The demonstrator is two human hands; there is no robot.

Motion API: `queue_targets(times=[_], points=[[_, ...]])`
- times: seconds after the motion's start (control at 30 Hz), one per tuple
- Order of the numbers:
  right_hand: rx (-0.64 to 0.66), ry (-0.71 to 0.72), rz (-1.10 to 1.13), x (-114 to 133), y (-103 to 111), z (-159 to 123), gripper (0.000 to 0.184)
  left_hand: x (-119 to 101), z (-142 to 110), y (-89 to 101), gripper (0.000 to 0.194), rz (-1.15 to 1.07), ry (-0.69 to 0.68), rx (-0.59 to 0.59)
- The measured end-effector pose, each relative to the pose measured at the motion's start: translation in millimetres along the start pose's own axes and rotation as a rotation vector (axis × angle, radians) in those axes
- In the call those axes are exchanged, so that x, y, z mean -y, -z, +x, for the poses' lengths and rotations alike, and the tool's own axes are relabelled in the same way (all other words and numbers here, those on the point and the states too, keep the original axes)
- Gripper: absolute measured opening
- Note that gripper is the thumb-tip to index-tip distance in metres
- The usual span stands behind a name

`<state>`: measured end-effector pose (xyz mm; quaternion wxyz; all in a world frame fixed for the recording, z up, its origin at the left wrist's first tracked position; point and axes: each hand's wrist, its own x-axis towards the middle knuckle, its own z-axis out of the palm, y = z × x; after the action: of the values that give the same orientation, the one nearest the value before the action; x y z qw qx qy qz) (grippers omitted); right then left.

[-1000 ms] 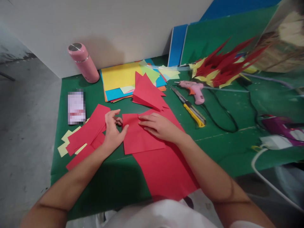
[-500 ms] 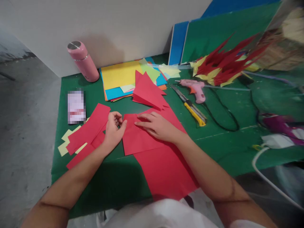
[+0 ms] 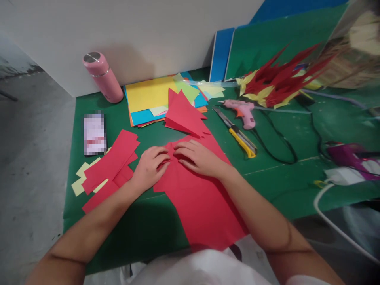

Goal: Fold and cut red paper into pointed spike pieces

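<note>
A sheet of red paper [image 3: 196,179] lies over a longer red sheet [image 3: 208,213] in front of me. My left hand [image 3: 151,167] has its fingers curled over the left part of the upper sheet, thumb below, gripping it. Just to the right, my right hand [image 3: 199,158] holds the same sheet near its middle, with bent fingers and the thumb against the paper. Between the two sets of fingertips the paper rises in a small crease. Part of the sheet is hidden under both hands. Pointed red paper pieces [image 3: 184,114] lie beyond the hands.
Red strips [image 3: 111,160] and pale yellow scraps [image 3: 77,187] are on the left, by a blurred-out phone [image 3: 94,133]. Behind are a pink flask [image 3: 103,77] and coloured paper [image 3: 148,93]. A utility knife [image 3: 237,136], a pink glue gun [image 3: 241,111] and a red-yellow paper flame [image 3: 276,83] are right.
My left hand has moved right, from the sheet's left edge onto the paper, close to my right hand. The sheet's left part is now bent up under it. My right fingers have drawn in slightly.
</note>
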<state>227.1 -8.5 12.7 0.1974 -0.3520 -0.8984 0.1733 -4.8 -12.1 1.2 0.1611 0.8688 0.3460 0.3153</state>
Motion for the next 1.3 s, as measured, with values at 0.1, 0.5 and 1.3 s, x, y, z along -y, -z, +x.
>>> queue_targets(times=[0.1,0.5,1.3], points=[[0.001,0.006,0.002,-2.0,0.8,-0.4,0.023,-0.2,0.0,-1.7,0.013,-0.001,-0.027,0.025],[-0.02,0.018,0.02,-5.2,0.8,-1.9,0.024,-0.2,-0.5,-2.8,0.023,0.101,-0.11,0.062],[-0.035,0.024,0.066,-8.3,-0.2,-2.2,0.027,0.3,-5.1,2.6,0.029,0.157,-0.126,0.195]])
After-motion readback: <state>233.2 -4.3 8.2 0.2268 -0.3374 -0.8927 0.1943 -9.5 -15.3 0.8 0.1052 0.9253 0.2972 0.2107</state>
